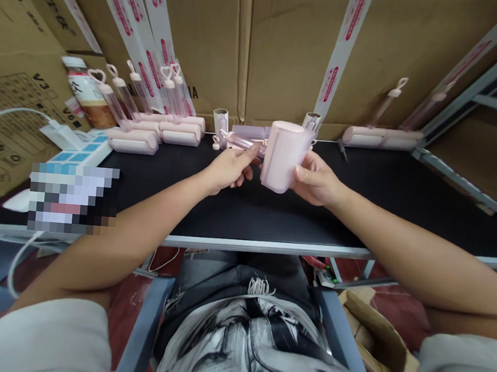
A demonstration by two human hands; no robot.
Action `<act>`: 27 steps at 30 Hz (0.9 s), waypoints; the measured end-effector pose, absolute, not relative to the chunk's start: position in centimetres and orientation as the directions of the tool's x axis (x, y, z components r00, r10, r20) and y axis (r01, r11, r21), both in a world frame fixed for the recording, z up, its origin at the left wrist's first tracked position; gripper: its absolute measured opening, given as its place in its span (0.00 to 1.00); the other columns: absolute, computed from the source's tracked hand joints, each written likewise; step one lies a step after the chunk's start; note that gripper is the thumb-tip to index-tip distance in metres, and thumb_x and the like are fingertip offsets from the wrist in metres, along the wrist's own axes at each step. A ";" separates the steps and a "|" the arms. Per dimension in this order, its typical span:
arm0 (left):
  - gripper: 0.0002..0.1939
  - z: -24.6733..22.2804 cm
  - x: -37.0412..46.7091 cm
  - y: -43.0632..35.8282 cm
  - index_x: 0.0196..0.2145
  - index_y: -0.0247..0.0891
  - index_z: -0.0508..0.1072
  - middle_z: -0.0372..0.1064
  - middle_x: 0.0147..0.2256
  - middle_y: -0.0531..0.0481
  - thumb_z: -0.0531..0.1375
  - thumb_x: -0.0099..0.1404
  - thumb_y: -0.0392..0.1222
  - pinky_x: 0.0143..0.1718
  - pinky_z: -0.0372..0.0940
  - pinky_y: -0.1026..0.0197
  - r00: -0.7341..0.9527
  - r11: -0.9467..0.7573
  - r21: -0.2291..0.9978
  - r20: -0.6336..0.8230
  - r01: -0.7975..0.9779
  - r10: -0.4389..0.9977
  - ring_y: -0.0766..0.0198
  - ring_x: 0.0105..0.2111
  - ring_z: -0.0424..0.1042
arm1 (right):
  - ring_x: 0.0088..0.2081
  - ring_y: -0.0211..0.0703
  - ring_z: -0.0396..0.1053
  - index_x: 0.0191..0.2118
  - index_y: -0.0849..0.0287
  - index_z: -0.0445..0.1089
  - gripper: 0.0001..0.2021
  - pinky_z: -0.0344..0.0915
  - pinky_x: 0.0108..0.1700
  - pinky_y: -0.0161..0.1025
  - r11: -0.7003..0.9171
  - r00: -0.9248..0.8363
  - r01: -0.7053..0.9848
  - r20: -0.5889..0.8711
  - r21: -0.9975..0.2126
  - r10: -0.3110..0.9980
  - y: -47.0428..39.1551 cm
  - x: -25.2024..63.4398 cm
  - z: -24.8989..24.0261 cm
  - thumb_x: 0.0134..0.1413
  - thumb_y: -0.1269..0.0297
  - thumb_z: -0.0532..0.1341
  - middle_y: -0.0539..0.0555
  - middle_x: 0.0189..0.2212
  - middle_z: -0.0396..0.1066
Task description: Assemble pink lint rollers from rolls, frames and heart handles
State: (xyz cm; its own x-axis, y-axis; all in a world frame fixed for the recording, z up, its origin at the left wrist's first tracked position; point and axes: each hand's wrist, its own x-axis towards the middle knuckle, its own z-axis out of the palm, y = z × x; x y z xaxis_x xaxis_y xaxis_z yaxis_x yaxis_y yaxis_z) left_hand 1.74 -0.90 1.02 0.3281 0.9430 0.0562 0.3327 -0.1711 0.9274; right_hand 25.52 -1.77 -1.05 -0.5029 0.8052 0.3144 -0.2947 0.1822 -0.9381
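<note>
My right hand (319, 181) is closed around a pale pink rounded case (282, 157), held upright above the black tabletop. Between the fingers of my left hand (231, 170) is a clear pinkish tube (244, 142), lying nearly level. Its far end has a pink loop and points left; its near end reaches the case, and whether the two touch I cannot tell. Behind my hands stand a white open-ended cylinder (221, 127) and a second white cylinder (312, 121), partly hidden. A mauve piece (248, 132) lies between them, largely covered.
Several pink cases with upright loop-topped tubes (158, 130) stand at the left, more pink cases (366, 137) at the right. A small dark tool (343, 150) lies near those. Left are a power strip (77, 152), cables and a bottle (87, 93). Cardboard boxes (285, 51) wall the back.
</note>
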 end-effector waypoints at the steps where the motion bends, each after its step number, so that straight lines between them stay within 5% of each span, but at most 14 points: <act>1: 0.37 1.0 1.8 -0.7 0.33 0.39 0.73 0.70 0.25 0.50 0.56 0.69 0.80 0.18 0.51 0.62 0.330 -0.115 0.956 0.021 0.269 0.944 0.69 0.17 0.61 | 0.64 0.65 0.76 0.61 0.52 0.72 0.40 0.76 0.62 0.60 0.177 -0.514 -0.283 0.305 -0.943 0.802 -1.8 25.3 -1.1 0.45 0.41 0.81 0.61 0.56 0.82; 6: 0.36 1.9 1.9 -0.7 0.30 0.41 0.66 0.65 0.24 0.53 0.64 0.62 0.80 0.18 0.50 0.64 0.264 -0.095 0.990 0.063 0.108 0.962 0.71 0.18 0.58 | 0.65 0.64 0.74 0.63 0.51 0.72 0.42 0.74 0.64 0.58 0.203 -0.541 -0.257 0.315 -0.945 0.780 -1.3 24.5 -1.5 0.44 0.43 0.81 0.61 0.59 0.79; 11: 0.30 2.3 1.5 -0.4 0.27 0.41 0.64 0.60 0.21 0.56 0.68 0.63 0.70 0.18 0.50 0.64 0.132 -0.181 0.979 0.167 0.098 0.977 0.71 0.18 0.57 | 0.65 0.58 0.71 0.65 0.50 0.68 0.43 0.72 0.65 0.54 0.291 -0.500 -0.194 0.350 -0.937 0.792 0.0 24.9 -2.3 0.44 0.51 0.81 0.58 0.63 0.74; 18: 0.17 4.2 -2.6 1.9 0.26 0.38 0.73 0.65 0.21 0.56 0.69 0.64 0.50 0.25 0.53 0.63 -0.181 -0.284 0.815 0.422 0.505 0.888 0.69 0.24 0.60 | 0.57 0.52 0.74 0.64 0.47 0.66 0.34 0.73 0.65 0.58 0.435 -0.464 -0.034 0.400 -0.900 0.790 1.2 26.3 -2.9 0.53 0.59 0.75 0.57 0.58 0.72; 27: 0.06 7.7 -9.9 2.6 0.26 0.36 0.76 0.54 0.14 0.60 0.69 0.54 0.39 0.28 0.54 0.60 -0.435 0.117 0.637 0.369 0.762 0.821 0.67 0.23 0.59 | 0.50 0.48 0.74 0.63 0.49 0.68 0.31 0.75 0.61 0.57 0.444 -0.509 0.008 0.379 -0.896 0.773 1.1 26.3 -3.2 0.55 0.60 0.74 0.55 0.51 0.73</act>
State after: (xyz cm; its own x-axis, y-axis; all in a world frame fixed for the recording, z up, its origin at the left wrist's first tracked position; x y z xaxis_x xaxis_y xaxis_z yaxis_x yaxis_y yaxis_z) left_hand -9.91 2.64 7.71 -0.4348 0.8214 0.3692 0.7621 0.1172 0.6368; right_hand 26.34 1.06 -3.16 -0.5093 0.7728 0.3787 0.0079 0.4442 -0.8959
